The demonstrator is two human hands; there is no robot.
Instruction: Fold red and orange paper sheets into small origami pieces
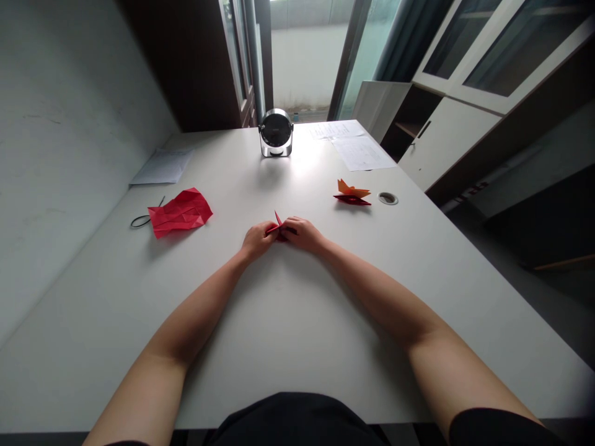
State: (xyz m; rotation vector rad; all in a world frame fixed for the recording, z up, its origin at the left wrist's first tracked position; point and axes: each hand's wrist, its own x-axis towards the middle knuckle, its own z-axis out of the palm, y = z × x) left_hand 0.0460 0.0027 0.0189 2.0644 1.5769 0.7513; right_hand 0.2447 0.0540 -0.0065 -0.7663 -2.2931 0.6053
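Observation:
A small folded red paper (281, 235) is held between both hands, just above or on the white table, with one thin point sticking up. My left hand (258, 240) pinches its left side, the fingers closed. From the right, my right hand (301, 233) grips the other side with bent fingers. Parts of the paper are covered by the fingers. Off to the left lies a creased red sheet (181, 212). On the right rest two folded paper pieces, an orange one (354, 189) and a dark red one (352, 200).
A round black device on a metal stand (276, 131) stands at the back of the white table (288, 322). Printed sheets (362, 152) lie at the back right, near a cable hole (387, 198). A black cord (140, 220) and a white packet (162, 166) are on the left.

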